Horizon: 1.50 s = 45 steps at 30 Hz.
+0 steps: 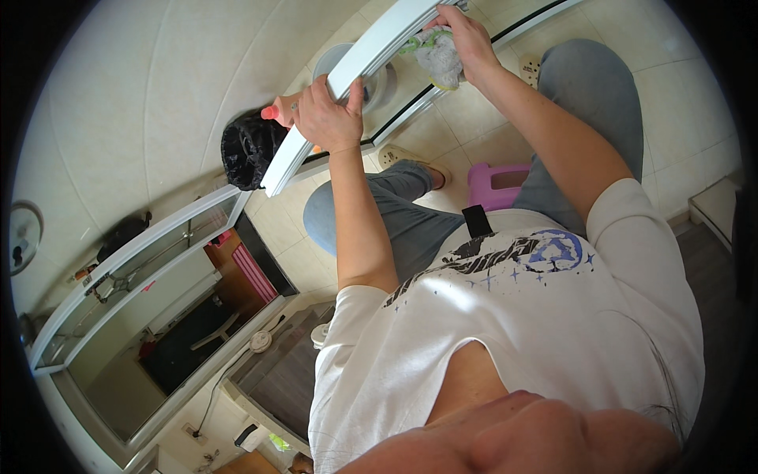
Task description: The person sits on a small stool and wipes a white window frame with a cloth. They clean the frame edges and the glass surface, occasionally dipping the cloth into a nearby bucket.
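Note:
My left hand (330,114) grips the white frame rail (367,50) of a glass panel, with the thumb on the near side and the fingers over the far side. Farther up the same rail is my right hand (471,50), its fingertips at the rail's edge. A grey cloth (438,58) with green trim is bunched against that palm and hangs below the rail. Beyond my left hand stands a pink bottle (284,111) with a red cap, beside a bin lined with a black bag (249,148).
A pink plastic stool (487,189) is between my legs on the tiled floor. A round clear container (334,62) shows behind the rail. A white-framed mirror or window (148,249) stands at the left. Near it are a grey counter (284,379) and a cable (222,376) running to a wall socket.

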### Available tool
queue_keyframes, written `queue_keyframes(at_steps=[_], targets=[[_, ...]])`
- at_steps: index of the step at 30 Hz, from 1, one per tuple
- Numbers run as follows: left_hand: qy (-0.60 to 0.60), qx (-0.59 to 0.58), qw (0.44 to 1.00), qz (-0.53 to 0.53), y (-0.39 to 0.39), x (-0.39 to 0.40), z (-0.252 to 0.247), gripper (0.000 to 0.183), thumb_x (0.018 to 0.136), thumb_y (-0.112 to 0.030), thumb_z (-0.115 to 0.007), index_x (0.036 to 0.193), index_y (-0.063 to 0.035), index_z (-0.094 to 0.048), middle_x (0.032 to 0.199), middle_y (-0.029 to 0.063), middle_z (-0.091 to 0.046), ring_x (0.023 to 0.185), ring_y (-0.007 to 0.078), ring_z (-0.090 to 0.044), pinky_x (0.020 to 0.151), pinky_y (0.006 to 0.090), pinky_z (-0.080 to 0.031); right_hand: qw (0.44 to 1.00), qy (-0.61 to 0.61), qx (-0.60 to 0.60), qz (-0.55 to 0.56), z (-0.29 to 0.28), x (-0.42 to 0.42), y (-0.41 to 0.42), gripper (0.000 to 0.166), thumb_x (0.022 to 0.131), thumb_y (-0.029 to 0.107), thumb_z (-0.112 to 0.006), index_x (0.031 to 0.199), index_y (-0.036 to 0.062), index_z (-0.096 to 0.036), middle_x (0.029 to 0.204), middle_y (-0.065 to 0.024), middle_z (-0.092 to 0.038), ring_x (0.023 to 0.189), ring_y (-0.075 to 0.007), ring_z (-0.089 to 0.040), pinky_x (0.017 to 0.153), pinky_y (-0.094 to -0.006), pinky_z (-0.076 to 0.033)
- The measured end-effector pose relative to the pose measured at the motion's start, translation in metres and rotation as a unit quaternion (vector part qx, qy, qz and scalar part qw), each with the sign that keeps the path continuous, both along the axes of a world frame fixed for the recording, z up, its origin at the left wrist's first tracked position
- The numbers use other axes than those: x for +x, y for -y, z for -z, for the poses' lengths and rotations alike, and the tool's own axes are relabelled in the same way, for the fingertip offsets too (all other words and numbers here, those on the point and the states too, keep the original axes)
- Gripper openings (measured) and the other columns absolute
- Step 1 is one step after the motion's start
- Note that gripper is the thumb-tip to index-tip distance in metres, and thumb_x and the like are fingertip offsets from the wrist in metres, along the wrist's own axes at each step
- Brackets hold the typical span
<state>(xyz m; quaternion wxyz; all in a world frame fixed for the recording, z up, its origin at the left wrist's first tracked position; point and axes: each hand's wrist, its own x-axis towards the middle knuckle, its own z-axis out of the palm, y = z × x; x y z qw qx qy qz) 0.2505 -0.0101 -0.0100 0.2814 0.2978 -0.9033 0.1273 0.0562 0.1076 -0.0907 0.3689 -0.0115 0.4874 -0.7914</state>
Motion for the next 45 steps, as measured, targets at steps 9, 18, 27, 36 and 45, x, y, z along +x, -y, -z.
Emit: queue_keyframes(at_steps=[9, 18, 27, 36, 45], targets=[[-0.009, 0.002, 1.0, -0.002, 0.002, -0.001, 0.002, 0.052, 0.077, -0.057, -0.068, 0.096, -0.0087, -0.066, 0.084, 0.0083, -0.066, 0.081, 0.0304, -0.059, 0.072, 0.0421, -0.046, 0.998, -0.05, 0.038, -0.025, -0.005, -0.003, -0.004, 0.03, 0.091, 0.035, -0.062, 0.087, 0.0062, -0.07, 0.096, -0.0016, -0.067, 0.088, -0.0107, -0.058, 0.079, -0.0276, -0.047], [-0.003, 0.004, 1.0, -0.003, 0.002, -0.001, 0.001, 0.052, 0.077, -0.057, -0.067, 0.097, -0.0089, -0.066, 0.084, 0.0087, -0.067, 0.083, 0.0303, -0.06, 0.071, 0.0422, -0.046, 0.994, -0.094, 0.05, -0.031, -0.004, -0.003, -0.004, 0.032, 0.093, 0.036, -0.059, 0.089, 0.0065, -0.07, 0.097, -0.0006, -0.066, 0.093, -0.0092, -0.054, 0.084, -0.0261, -0.042], [-0.001, -0.006, 1.0, -0.008, 0.0, -0.002, 0.001, 0.052, 0.077, -0.057, -0.067, 0.096, -0.0098, -0.066, 0.084, 0.0082, -0.067, 0.081, 0.0301, -0.059, 0.072, 0.042, -0.046, 0.999, -0.026, 0.025, -0.024, -0.001, -0.004, -0.004, 0.034, 0.095, 0.037, -0.058, 0.09, 0.0053, -0.069, 0.097, -0.0018, -0.067, 0.092, -0.0108, -0.058, 0.084, -0.0268, -0.045], [-0.002, 0.002, 1.0, -0.011, 0.002, -0.002, 0.001, 0.05, 0.076, -0.056, -0.068, 0.096, -0.0094, -0.066, 0.084, 0.0084, -0.067, 0.083, 0.0302, -0.061, 0.072, 0.0422, -0.046, 0.993, -0.099, 0.058, -0.04, -0.01, -0.002, -0.007, 0.028, 0.092, 0.033, -0.06, 0.09, 0.0069, -0.07, 0.099, -0.0016, -0.067, 0.093, -0.011, -0.056, 0.084, -0.0275, -0.044], [-0.006, -0.008, 1.0, -0.003, 0.002, -0.001, 0.001, 0.051, 0.076, -0.055, -0.068, 0.097, -0.0085, -0.066, 0.084, 0.0088, -0.067, 0.083, 0.0304, -0.061, 0.071, 0.0422, -0.046, 0.985, -0.16, 0.063, -0.006, -0.001, 0.0, -0.003, 0.034, 0.097, 0.036, -0.055, 0.09, 0.0056, -0.07, 0.097, -0.0025, -0.067, 0.09, -0.0116, -0.057, 0.082, -0.0273, -0.044]])
